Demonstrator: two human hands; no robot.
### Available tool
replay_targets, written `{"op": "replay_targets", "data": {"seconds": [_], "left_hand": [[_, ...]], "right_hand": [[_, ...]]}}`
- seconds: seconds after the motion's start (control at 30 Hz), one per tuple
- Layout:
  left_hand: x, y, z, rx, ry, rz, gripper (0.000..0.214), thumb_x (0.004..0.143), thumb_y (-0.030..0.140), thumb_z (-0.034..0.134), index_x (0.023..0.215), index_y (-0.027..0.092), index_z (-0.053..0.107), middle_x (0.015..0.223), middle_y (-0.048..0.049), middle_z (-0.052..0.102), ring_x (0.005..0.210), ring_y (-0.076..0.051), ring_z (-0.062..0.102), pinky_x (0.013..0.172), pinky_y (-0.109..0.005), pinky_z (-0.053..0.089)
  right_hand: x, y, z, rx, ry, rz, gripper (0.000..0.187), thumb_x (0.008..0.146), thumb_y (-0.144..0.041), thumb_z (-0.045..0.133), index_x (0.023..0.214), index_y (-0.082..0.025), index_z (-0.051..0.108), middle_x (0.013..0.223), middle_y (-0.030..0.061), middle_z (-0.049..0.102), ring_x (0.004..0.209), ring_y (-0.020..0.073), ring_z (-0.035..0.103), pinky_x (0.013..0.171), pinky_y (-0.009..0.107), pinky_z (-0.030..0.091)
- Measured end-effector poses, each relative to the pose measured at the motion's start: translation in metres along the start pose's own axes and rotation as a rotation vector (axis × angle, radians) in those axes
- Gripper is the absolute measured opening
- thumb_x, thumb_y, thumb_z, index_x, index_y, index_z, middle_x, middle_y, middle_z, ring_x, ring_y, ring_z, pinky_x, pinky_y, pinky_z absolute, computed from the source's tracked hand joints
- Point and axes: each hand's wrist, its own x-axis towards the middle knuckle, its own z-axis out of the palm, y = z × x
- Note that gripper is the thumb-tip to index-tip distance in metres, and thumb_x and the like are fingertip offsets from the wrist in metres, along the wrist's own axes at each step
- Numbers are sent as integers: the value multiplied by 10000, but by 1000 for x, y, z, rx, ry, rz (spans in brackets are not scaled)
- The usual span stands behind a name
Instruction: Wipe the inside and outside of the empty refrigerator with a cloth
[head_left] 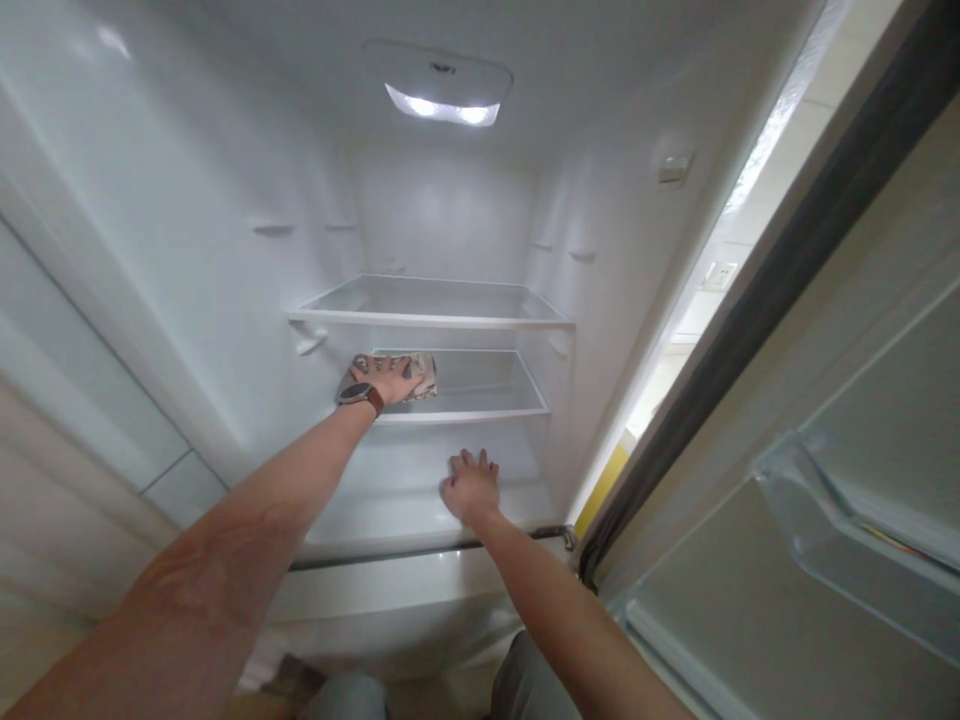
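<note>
We have patterned cloth (pixel 426 372) under our left hand (pixel 390 380), on lower shelf (pixel 487 385); left hand spread flat over cloth; our right hand (pixel 472 487) lower, rightward, loosely spread at compartment floor (pixel 375 510); watch (pixel 356 393) behind left hand; upper shelf (pixel 435 320) above it; lit lamp (pixel 442 108) high above both hands.

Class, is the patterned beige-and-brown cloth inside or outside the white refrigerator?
Inside: the cloth is under the left hand, at the left of the lower clear, white-edged shelf.

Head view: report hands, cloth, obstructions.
Left hand spread on patterned cloth, lower shelf. Right hand by compartment floor, nothing visibly held. Upper shelf above; no other obstruction seen.
</note>
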Motion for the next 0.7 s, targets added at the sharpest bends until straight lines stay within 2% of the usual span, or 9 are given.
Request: {"op": "replay_targets", "data": {"seconds": [0.13, 0.23, 0.33, 0.43, 0.5, 0.57, 0.63, 0.7], "left_hand": [[7, 24, 3, -1, 1, -83, 928, 917, 810, 287, 1678, 285, 360, 1761, -161, 244, 1572, -596, 118, 1162, -836, 123], [12, 54, 7, -18, 3, -63, 926, 927, 793, 292, 1684, 263, 350, 1763, -179, 227, 1573, -606, 93, 1150, -843, 130], [9, 98, 13, -21, 26, 21, 907, 935, 770, 287, 1679, 256, 365, 1752, -186, 257, 1574, -602, 107, 1163, -837, 108], [-4, 156, 19, -42, 72, 153, 898, 941, 750, 293, 1669, 232, 388, 1741, -205, 272, 1562, -615, 131, 1147, -855, 108], [-15, 192, 22, -67, 102, 255, 884, 950, 740, 282, 1666, 234, 393, 1728, -204, 306, 1563, -601, 156, 1155, -848, 105], [-24, 217, 23, -90, 107, 295, 869, 957, 730, 275, 1657, 234, 412, 1720, -202, 325, 1556, -602, 180, 1159, -847, 89], [-29, 228, 23, -108, 113, 309, 872, 956, 728, 281, 1644, 215, 434, 1710, -212, 338, 1547, -611, 194, 1162, -846, 76], [-30, 228, 22, -129, 127, 324, 880, 948, 741, 287, 1635, 216, 446, 1704, -211, 351, 1545, -607, 199, 1167, -840, 70]], "right_hand": [[0, 0, -1, -4, -13, -2, 469, 980, -389, 474, 1418, -287, 609, 1627, 69, 473, 1530, 409, 299, 1177, 612, 312], [-1, -1, 0, -7, -5, -5, 471, 978, -390, 471, 1414, -276, 612, 1624, 76, 475, 1531, 414, 304, 1176, 628, 307], [0, -2, 2, -6, 16, -2, 455, 967, -379, 486, 1383, -266, 632, 1592, 84, 509, 1523, 427, 323, 1164, 640, 320], [1, -2, 3, 0, 22, 6, 452, 964, -366, 493, 1380, -275, 645, 1565, 87, 538, 1521, 430, 340, 1166, 636, 331], [2, -2, 1, -6, -12, 3, 494, 976, -378, 487, 1446, -297, 615, 1574, 89, 535, 1523, 424, 351, 1176, 633, 331], [2, -2, -1, -26, -55, 0, 540, 1001, -401, 456, 1524, -321, 559, 1583, 100, 529, 1511, 413, 379, 1178, 632, 337], [2, -2, -3, -49, -68, -1, 551, 1020, -424, 427, 1553, -339, 535, 1583, 104, 531, 1486, 404, 416, 1168, 631, 353], [1, -2, -3, -63, -44, 2, 535, 1026, -435, 420, 1536, -351, 555, 1581, 98, 532, 1469, 395, 434, 1157, 623, 369]]}}
